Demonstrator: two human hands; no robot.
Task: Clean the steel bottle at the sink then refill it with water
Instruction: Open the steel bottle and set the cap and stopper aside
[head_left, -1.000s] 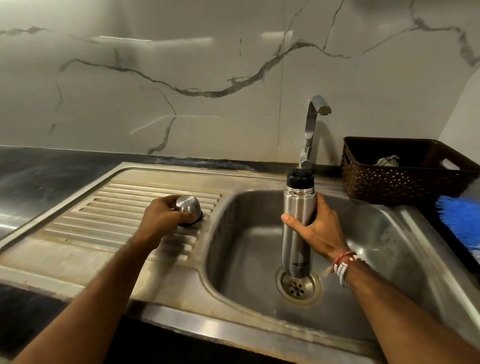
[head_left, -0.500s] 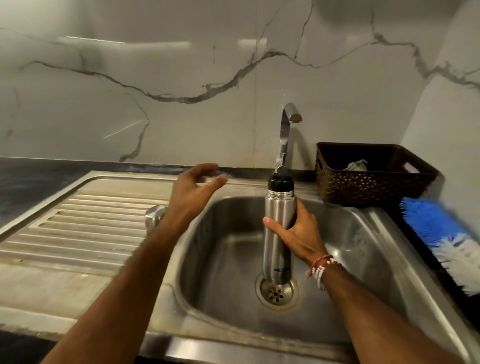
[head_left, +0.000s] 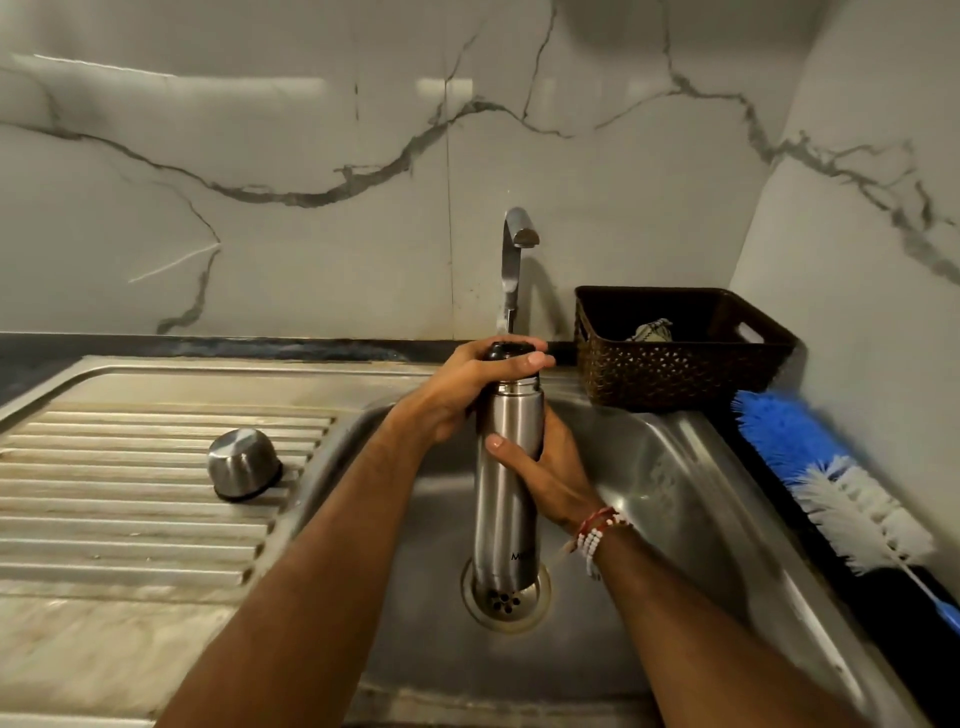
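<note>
Uncapping step: gripping black stopper (head_left: 506, 349) with left hand (head_left: 462, 389), steadying steel bottle (head_left: 506, 514) above drain (head_left: 506, 605) with right hand (head_left: 543, 475); likely needing twist-off next.

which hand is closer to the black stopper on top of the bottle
Left. The left hand grips the black stopper itself. The right hand holds the steel bottle lower down, around its body, below the stopper.

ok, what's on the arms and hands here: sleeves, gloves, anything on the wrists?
No sleeves or gloves in view. The left hand and its wrist wear nothing visible. The right hand has a stack at the wrist: a red thread band and strands of small white beads. No rings show.
</note>
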